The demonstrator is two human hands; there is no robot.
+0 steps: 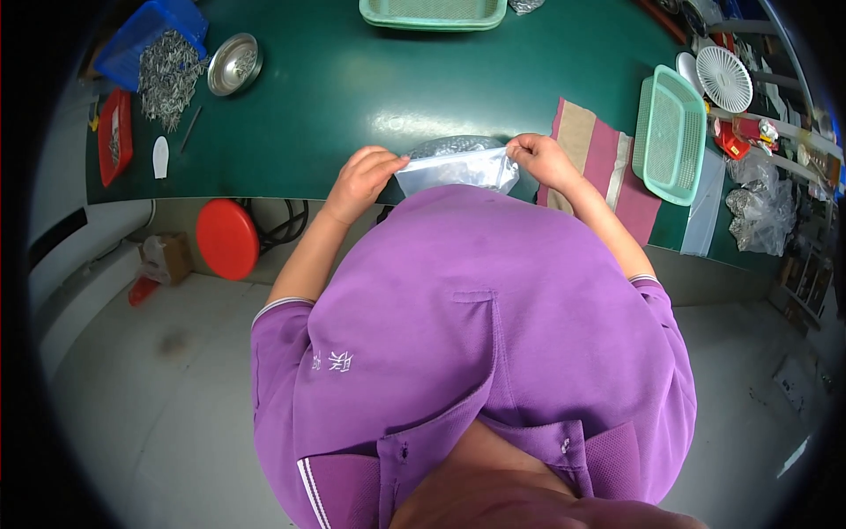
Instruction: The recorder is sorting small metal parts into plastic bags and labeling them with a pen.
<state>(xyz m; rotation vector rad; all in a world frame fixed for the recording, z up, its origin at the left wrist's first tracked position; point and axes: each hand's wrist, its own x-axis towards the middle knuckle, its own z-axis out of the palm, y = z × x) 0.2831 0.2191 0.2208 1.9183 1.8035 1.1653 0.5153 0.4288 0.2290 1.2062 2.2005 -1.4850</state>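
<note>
A clear plastic bag (463, 167) lies at the table's near edge, right in front of my body. Dark grey contents fill its far part; I cannot make out what they are. My left hand (362, 178) pinches the bag's left corner between thumb and fingers. At the opposite corner my right hand (545, 160) pinches it too, so the pale top strip of the bag is stretched straight between both hands. My purple shirt covers part of the bag's near side.
On the green table (300, 115), a pile of small metal parts (167, 78) spills from a blue bin (145, 40) beside a steel bowl (234, 64). A red tray (115, 137) stands far left. Right are a striped cloth (595, 159) and a green basket (671, 137). A red stool (226, 238) is below.
</note>
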